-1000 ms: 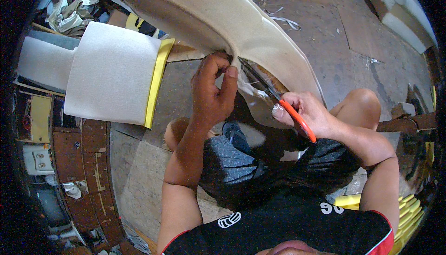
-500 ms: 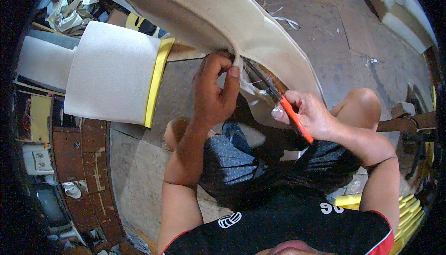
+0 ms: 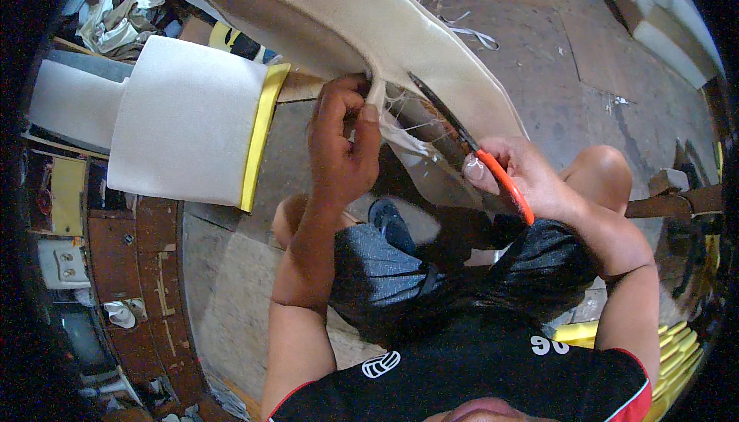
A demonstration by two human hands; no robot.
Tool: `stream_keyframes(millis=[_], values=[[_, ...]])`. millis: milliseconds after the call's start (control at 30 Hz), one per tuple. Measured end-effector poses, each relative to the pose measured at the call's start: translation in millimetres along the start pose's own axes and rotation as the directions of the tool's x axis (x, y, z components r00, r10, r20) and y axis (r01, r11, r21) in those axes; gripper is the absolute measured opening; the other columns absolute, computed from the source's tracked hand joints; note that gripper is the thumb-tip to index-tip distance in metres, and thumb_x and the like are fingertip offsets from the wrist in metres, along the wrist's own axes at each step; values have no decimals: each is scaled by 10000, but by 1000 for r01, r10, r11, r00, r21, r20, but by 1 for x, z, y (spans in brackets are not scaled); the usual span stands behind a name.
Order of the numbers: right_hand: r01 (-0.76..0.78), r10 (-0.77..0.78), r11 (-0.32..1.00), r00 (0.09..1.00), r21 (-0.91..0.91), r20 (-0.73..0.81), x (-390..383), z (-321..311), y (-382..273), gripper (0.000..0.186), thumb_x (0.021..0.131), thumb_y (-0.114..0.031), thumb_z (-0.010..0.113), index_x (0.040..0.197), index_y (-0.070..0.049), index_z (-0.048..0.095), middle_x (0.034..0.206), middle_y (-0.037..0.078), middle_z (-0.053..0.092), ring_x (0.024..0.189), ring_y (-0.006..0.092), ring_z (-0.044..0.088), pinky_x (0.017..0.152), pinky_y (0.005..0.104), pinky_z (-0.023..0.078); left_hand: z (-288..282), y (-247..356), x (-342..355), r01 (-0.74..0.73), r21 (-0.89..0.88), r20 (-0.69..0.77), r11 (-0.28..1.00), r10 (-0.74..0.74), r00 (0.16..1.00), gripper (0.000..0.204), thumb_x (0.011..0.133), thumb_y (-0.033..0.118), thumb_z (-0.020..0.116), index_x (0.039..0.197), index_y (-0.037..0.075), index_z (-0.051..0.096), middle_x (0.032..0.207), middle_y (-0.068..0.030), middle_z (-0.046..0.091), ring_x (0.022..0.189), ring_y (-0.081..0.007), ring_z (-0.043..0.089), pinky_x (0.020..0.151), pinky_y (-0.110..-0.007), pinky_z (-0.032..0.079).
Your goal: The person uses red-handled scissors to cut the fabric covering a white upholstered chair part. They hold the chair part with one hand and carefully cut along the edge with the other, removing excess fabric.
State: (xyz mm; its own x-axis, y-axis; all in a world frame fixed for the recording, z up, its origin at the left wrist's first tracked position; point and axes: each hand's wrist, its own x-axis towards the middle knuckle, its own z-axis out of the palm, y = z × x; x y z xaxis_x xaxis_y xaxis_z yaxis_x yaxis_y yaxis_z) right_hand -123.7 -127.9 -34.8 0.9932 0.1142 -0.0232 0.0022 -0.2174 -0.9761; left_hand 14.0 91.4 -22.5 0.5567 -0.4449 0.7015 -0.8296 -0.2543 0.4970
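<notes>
A long, curved beige upholstered piece (image 3: 454,68) stretches from the upper left down to my knees. My left hand (image 3: 344,141) pinches its loose fabric edge (image 3: 376,93) and pulls it to the left. Between that edge and the piece's body a gap lies open, crossed by thin white threads and frayed fibres (image 3: 408,139). My right hand (image 3: 519,172) is closed round the orange handle of a pair of scissors (image 3: 462,131). Their dark blades point up and left, with the tip over the beige cover beside the gap. The blades look nearly closed.
To the left stands a pale grey cushioned panel (image 3: 188,122) with a yellow foam edge (image 3: 262,141). Crumpled cloth (image 3: 115,26) is heaped behind it. A brown wooden cabinet (image 3: 146,268) stands lower left. Yellow foam pieces (image 3: 673,360) lie at the lower right, and a white strip (image 3: 477,37) on the floor.
My left hand has drawn the fabric edge left, widening the gap and stretching the threads. The scissors have come out of the gap, and my right hand has shifted slightly right.
</notes>
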Motion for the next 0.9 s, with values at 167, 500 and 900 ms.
stream_keyframes(millis=[167, 500, 900], values=[[-69, 58, 994, 991, 90, 118, 1, 5, -6, 295, 957, -275, 650, 787, -48, 568, 695, -64, 483, 638, 27, 443, 533, 228, 357, 3, 3, 1, -56, -15, -7, 998, 56, 998, 78, 899, 58, 569, 923, 17, 507, 1100, -184, 559, 970, -279, 563, 733, -330, 496], [-99, 95, 994, 991, 44, 96, 8, 8, -11, 329, 959, -293, 649, 757, -52, 550, 663, -67, 470, 608, 16, 427, 503, 223, 334, 6, 8, 1, -11, -79, 6, 997, 11, 1000, 72, 902, 65, 575, 926, 22, 522, 1122, -172, 563, 966, -247, 575, 702, -290, 519], [-40, 40, 999, 999, -3, 30, 8, 11, -2, 395, 904, -366, 708, 804, 10, 645, 703, 20, 575, 683, 83, 511, 592, 307, 434, 5, 7, -1, 1, -75, 30, 997, 2, 1000, 76, 906, 76, 575, 927, 21, 526, 1143, -178, 571, 962, -247, 582, 713, -296, 523]])
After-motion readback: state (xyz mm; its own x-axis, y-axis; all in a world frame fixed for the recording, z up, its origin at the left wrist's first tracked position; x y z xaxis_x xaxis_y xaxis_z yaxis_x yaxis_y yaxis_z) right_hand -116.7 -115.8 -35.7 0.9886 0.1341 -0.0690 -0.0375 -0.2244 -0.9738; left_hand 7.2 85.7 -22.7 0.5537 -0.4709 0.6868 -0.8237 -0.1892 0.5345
